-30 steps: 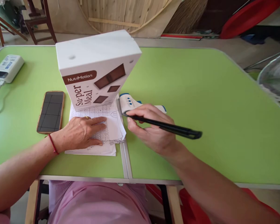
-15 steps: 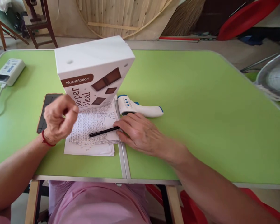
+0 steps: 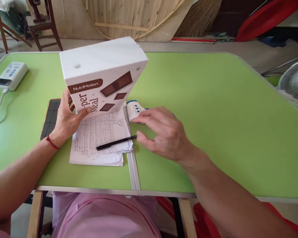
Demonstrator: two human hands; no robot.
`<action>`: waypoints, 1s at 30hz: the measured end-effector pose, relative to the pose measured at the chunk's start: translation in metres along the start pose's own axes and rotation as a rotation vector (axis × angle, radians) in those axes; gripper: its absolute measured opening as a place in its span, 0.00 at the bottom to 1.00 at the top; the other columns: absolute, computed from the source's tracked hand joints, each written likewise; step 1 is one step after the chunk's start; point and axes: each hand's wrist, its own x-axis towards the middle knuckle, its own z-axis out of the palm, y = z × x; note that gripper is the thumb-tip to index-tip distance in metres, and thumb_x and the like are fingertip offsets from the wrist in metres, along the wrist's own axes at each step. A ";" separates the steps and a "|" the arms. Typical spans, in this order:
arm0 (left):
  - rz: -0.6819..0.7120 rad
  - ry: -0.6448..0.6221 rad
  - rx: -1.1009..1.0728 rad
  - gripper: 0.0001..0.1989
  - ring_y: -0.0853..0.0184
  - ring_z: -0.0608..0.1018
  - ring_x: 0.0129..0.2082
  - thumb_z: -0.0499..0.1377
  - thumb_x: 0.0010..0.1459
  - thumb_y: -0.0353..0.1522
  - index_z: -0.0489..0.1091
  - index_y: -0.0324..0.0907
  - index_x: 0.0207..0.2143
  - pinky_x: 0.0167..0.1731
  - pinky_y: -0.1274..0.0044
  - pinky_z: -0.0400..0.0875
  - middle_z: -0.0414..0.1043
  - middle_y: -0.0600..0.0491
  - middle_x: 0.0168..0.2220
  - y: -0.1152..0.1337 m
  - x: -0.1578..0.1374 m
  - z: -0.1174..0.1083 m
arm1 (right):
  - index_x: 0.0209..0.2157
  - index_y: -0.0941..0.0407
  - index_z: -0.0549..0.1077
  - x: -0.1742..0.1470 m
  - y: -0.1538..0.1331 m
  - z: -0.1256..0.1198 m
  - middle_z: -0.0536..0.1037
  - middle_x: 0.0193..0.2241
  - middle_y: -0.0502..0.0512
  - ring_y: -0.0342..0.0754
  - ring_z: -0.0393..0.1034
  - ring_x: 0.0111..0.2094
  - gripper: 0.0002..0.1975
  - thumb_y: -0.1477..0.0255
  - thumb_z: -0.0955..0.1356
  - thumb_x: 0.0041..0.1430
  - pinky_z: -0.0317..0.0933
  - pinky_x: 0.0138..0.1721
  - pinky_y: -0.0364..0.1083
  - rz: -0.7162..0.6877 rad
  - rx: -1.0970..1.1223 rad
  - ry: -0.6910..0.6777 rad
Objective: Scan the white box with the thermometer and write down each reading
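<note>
A white NutriMotion box stands upright at the far end of a stack of handwritten papers. My left hand grips the box's lower left side, thumb across the printed front and fingers round the edge. On the papers lies a black pen, pointing toward my right hand. That hand hovers above the table with thumb and fingers apart, holding nothing. Behind it an infrared thermometer lies on its side, its handle mostly hidden by the hand. A phone lies partly behind my left wrist.
A white power bank with a cable plugged in rests at the left of the green table. A metal seam crosses the tabletop near the papers. A wooden chair stands beyond the far left edge.
My left hand, loosely curled in front of the box before, has taken hold of its left side. My right hand has let go of the pen and lifted up to the right.
</note>
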 end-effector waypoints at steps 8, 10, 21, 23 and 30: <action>-0.034 0.114 -0.128 0.25 0.55 0.76 0.49 0.64 0.56 0.48 0.66 0.41 0.49 0.46 0.65 0.76 0.72 0.45 0.51 0.012 -0.002 0.001 | 0.40 0.55 0.74 -0.022 0.063 0.011 0.71 0.26 0.56 0.49 0.64 0.27 0.18 0.72 0.74 0.44 0.61 0.25 0.49 0.301 -0.047 -0.063; -0.049 0.108 -0.135 0.25 0.55 0.77 0.48 0.63 0.56 0.49 0.67 0.41 0.47 0.45 0.65 0.76 0.73 0.45 0.49 0.016 -0.003 0.001 | 0.35 0.54 0.74 -0.019 0.061 0.002 0.71 0.23 0.54 0.46 0.61 0.22 0.13 0.72 0.74 0.45 0.56 0.20 0.46 0.399 0.054 -0.033; -0.137 0.021 -0.166 0.22 0.58 0.79 0.43 0.63 0.57 0.47 0.70 0.41 0.46 0.37 0.70 0.79 0.75 0.47 0.47 0.023 -0.008 0.006 | 0.30 0.52 0.75 0.013 -0.051 -0.029 0.76 0.26 0.52 0.47 0.71 0.26 0.10 0.64 0.74 0.48 0.70 0.25 0.47 0.540 1.106 0.021; -0.144 0.005 -0.144 0.21 0.58 0.79 0.43 0.62 0.58 0.48 0.70 0.41 0.45 0.37 0.69 0.78 0.75 0.47 0.47 0.023 -0.008 0.004 | 0.26 0.54 0.72 0.013 -0.060 -0.020 0.73 0.21 0.49 0.44 0.67 0.22 0.07 0.68 0.73 0.47 0.65 0.21 0.44 0.630 1.088 -0.054; -0.131 -0.042 -0.018 0.21 0.59 0.78 0.38 0.60 0.59 0.50 0.70 0.42 0.44 0.35 0.68 0.76 0.77 0.48 0.42 0.015 -0.007 0.001 | 0.24 0.55 0.70 0.015 -0.066 0.001 0.68 0.18 0.47 0.40 0.61 0.19 0.06 0.68 0.70 0.44 0.60 0.18 0.40 0.772 1.080 -0.059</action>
